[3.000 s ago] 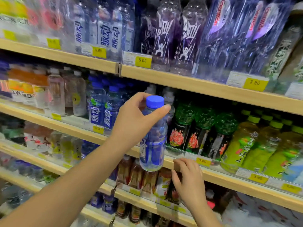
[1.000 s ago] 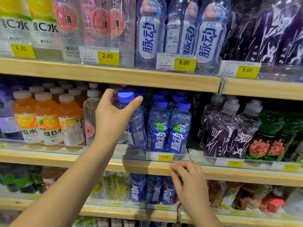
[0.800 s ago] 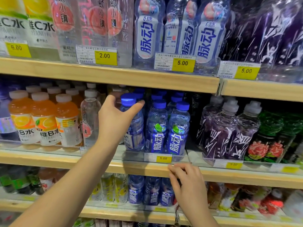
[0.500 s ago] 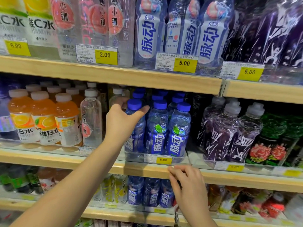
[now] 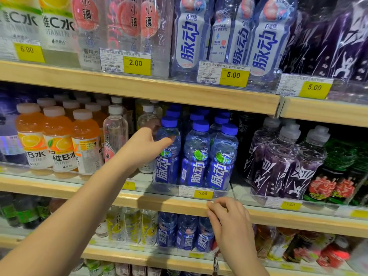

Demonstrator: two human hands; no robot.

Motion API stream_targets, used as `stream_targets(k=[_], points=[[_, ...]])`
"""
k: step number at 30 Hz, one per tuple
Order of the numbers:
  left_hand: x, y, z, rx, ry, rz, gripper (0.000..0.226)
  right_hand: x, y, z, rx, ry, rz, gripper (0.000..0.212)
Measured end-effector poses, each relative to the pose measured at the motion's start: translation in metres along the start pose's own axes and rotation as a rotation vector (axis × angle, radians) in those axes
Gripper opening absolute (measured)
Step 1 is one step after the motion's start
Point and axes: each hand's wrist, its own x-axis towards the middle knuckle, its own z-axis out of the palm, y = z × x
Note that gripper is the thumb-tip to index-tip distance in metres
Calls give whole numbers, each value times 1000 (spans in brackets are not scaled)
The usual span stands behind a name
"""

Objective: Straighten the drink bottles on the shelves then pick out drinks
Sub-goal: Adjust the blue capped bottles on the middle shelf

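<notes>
A blue-capped, blue-labelled drink bottle (image 5: 166, 174) stands upright at the left end of a front row on the middle shelf (image 5: 159, 203). My left hand (image 5: 142, 149) wraps its shoulder, thumb across the front and fingers behind. Two matching blue bottles (image 5: 196, 160) stand touching to its right, labels facing out. My right hand (image 5: 229, 218) rests lower, its curled fingers hooked over the wooden front edge of that shelf, just under the yellow 5.00 price tag (image 5: 202, 193).
Orange juice bottles (image 5: 57, 144) and a clear bottle (image 5: 114, 136) stand left of my left hand. Purple bottles (image 5: 282, 166) are to the right. The upper shelf (image 5: 139, 90) hangs close over the caps. More blue bottles (image 5: 186, 232) fill the shelf below.
My left hand carried the blue bottle leftward along the shelves and set it down in the blue row, then slid from its cap to its shoulder. My right hand stayed on the shelf edge.
</notes>
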Motion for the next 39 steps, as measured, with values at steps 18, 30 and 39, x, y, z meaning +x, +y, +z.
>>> stream_targets(k=[18, 30, 39], points=[[-5, -3, 11, -15, 74, 113, 60, 1, -5, 0, 7, 5, 45, 18], [-14, -4, 11, 0, 33, 56, 49, 0, -3, 6, 42, 34, 57, 16], [-34, -5, 9, 48, 27, 136, 42, 2, -8, -2, 49, -24, 80, 12]])
